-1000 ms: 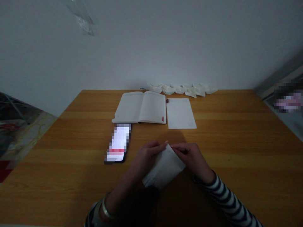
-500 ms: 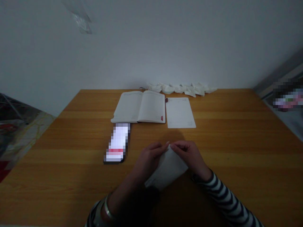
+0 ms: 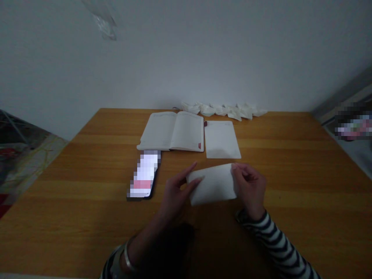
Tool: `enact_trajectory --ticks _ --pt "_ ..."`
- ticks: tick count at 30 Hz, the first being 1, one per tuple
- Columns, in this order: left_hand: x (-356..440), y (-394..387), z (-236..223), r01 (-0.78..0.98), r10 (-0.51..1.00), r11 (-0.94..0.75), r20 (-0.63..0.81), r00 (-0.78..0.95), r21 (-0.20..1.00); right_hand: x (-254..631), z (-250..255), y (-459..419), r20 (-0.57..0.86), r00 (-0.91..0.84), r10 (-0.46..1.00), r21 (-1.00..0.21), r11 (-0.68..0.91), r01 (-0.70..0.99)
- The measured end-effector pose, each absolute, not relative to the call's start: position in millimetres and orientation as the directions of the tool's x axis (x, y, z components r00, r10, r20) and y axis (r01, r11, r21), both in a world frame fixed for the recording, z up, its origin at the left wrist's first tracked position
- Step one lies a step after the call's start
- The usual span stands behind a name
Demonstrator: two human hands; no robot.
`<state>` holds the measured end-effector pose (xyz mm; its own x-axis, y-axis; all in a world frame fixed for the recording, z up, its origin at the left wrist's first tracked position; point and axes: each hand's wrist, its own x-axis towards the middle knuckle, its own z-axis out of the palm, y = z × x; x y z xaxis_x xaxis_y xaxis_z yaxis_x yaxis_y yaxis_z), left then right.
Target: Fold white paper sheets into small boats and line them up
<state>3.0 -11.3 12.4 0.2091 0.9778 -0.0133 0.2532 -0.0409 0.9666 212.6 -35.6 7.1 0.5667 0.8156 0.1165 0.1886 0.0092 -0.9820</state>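
A folded white sheet of paper [image 3: 213,184] is held level in the air above the wooden table, between my two hands. My left hand [image 3: 176,193], with a metal bangle [image 3: 126,256] on its wrist, grips the sheet's left end between thumb and fingers. My right hand [image 3: 250,186], in a black-and-white striped sleeve [image 3: 279,244], pinches the right end. Part of the right end is hidden behind those fingers.
A phone [image 3: 144,175] with a pixelated screen lies left of my hands. Beyond it are an open notebook [image 3: 171,131] and a loose sheet [image 3: 222,139]. Several folded white paper pieces [image 3: 223,110] line the table's far edge against the wall.
My hands have moved apart. The paper has swung from a slanted position between them to a level one, and now shows a wider face.
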Motion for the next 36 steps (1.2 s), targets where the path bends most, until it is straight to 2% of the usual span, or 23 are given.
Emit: enact_trajectory --ticks 8,16,19,23,27,30,32,36 --pt "7.0 -13.2 19.4 0.173 0.984 0.113 -0.134 0.114 0.978 209.7 2.4 -38.2 0.144 0.595 0.790 -0.979 0.024 0.205" --pt "4.2 -9.8 18.1 0.157 0.976 0.122 -0.147 0.161 0.980 208.9 4.9 -36.3 0.116 0.577 0.809 -0.983 0.011 0.183" --pt "0.1 -7.3 16.3 0.204 0.969 0.092 -0.135 0.209 0.975 211.8 4.8 -35.6 0.129 0.550 0.825 -0.979 0.016 0.206" --pt "-10.5 2.9 10.4 0.395 0.927 -0.021 -0.130 0.352 0.918 223.4 -3.8 -31.7 0.117 0.367 0.923 -0.952 -0.001 0.306" --pt "-17.6 11.7 3.6 0.582 0.836 -0.228 -0.149 0.527 0.780 231.4 -20.8 -25.2 0.082 0.150 0.985 -0.843 -0.011 0.537" --pt "-18.7 13.6 0.7 0.647 0.777 -0.409 -0.126 0.617 0.643 232.7 -31.5 -21.1 0.119 0.046 0.992 -0.672 0.047 0.739" --pt "-19.8 14.3 -1.0 0.673 0.747 -0.498 -0.123 0.653 0.547 234.4 -35.9 -19.5 0.169 0.003 0.986 -0.574 0.096 0.813" --pt "-24.1 16.4 -4.7 0.661 0.708 -0.595 -0.090 0.700 0.458 240.7 -36.6 -19.2 0.266 -0.035 0.963 -0.518 0.174 0.838"
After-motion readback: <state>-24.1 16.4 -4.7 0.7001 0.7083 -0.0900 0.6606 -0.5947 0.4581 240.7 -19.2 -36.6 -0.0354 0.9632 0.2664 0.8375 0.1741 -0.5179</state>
